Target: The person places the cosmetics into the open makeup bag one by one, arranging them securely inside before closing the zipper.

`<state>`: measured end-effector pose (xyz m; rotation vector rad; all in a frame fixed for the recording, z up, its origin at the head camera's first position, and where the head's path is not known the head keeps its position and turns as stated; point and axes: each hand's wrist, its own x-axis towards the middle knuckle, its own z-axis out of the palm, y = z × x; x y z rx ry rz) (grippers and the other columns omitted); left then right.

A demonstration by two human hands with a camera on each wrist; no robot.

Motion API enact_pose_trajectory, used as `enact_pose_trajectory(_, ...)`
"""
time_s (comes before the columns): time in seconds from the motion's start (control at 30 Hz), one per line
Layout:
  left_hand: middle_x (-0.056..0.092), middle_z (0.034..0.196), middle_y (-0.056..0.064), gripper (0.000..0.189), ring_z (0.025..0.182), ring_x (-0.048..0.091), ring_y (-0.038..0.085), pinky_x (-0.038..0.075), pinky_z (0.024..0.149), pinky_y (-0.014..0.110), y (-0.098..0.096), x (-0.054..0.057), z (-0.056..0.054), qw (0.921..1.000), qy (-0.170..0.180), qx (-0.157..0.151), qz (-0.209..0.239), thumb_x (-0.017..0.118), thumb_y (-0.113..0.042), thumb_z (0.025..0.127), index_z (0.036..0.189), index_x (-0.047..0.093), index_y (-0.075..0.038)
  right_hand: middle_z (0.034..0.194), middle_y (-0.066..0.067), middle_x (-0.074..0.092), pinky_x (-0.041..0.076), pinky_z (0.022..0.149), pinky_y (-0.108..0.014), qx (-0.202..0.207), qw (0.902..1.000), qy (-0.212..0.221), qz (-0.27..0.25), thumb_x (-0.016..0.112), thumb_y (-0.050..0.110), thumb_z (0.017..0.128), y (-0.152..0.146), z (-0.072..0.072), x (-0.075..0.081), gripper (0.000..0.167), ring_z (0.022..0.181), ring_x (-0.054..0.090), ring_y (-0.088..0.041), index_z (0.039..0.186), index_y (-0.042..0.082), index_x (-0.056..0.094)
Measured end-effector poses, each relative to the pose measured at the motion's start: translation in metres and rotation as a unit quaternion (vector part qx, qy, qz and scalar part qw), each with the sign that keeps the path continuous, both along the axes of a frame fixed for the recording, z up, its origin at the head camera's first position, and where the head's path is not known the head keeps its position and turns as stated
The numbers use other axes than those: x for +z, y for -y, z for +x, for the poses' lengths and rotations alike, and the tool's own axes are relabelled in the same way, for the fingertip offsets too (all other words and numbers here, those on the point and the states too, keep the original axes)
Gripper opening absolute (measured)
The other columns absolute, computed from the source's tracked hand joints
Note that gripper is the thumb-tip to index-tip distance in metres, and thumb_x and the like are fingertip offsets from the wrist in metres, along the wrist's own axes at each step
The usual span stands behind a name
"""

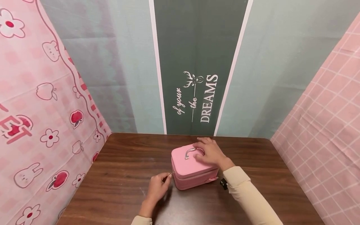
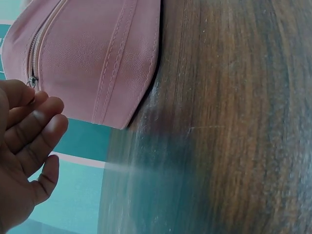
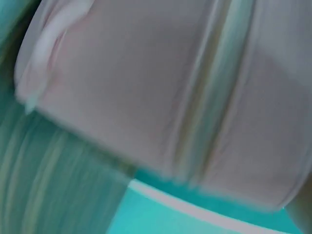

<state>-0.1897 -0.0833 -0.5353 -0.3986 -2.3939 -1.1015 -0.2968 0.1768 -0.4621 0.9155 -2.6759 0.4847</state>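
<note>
A pink zippered case (image 1: 192, 181) with a glossy curved handle (image 1: 187, 153) on its lid stands on the table. At its left side my left hand (image 1: 158, 187) pinches the zipper pull (image 2: 32, 82) between thumb and finger; the other fingers are loosely bent. The zipper (image 2: 35, 53) looks closed along the stretch in the left wrist view. My right hand (image 1: 209, 152) rests over the lid beside the handle, fingers spread toward the far edge. Blurred in the right wrist view are the case's side (image 3: 126, 73) and its zipper band (image 3: 214, 92).
The brown wooden table (image 1: 121, 175) ends at a hanging cloth (image 1: 135, 93) behind. Pink printed cloth (image 1: 62, 103) closes the left side and pink checked cloth (image 1: 323, 125) the right. A pale pink strap (image 1: 211, 179) sticks out at the case's right front.
</note>
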Motion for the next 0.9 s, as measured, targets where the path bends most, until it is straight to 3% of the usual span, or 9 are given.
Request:
enact_pose_trajectory(0.3,0.049,0.059,-0.018,0.009,0.050,0.040,-0.002,0.035,0.047,0.018,0.000,-0.002,-0.001,1.0000,-0.006,0.000,0.007,0.069,-0.009,0.080,0.072,0.066,-0.013,0.119,-0.012,0.058,0.036,0.089,-0.054,-0.016,0.9962,0.043,-0.074,0.060,0.026,0.083,-0.012,-0.010,-0.011,0.035,0.111,0.047,-0.031,0.115,0.012,0.064)
enact_pose_trajectory(0.5,0.040,0.058,-0.021,0.019,0.049,0.037,-0.001,0.031,0.046,0.018,-0.001,-0.002,-0.002,0.9998,-0.017,0.001,0.006,0.067,-0.007,0.079,0.069,0.057,-0.020,0.113,-0.009,0.059,0.038,0.084,-0.050,-0.058,0.9948,0.036,-0.075,0.061,0.026,0.081,-0.009,-0.008,-0.015,0.034,0.103,0.047,-0.026,0.113,0.013,0.064)
enact_pose_trajectory(0.7,0.033,0.058,-0.019,0.024,0.049,0.034,0.000,0.028,0.044,0.019,-0.007,-0.003,-0.005,0.9993,-0.034,0.015,0.010,0.062,-0.004,0.077,0.066,0.046,-0.020,0.111,-0.012,0.055,0.035,0.082,-0.048,-0.139,0.9868,0.042,-0.071,0.057,0.028,0.083,0.002,0.003,-0.015,0.035,0.104,0.044,-0.030,0.114,0.014,0.062)
enact_pose_trajectory(0.9,0.030,0.057,-0.019,0.025,0.048,0.032,0.000,0.027,0.044,0.019,-0.010,-0.002,-0.009,0.9981,-0.039,0.042,0.022,0.060,-0.005,0.075,0.063,0.045,-0.020,0.115,-0.017,0.052,0.031,0.083,-0.051,-0.241,0.9625,0.062,-0.107,0.055,0.029,0.084,0.018,0.022,-0.012,0.037,0.109,0.041,-0.034,0.117,0.012,0.059)
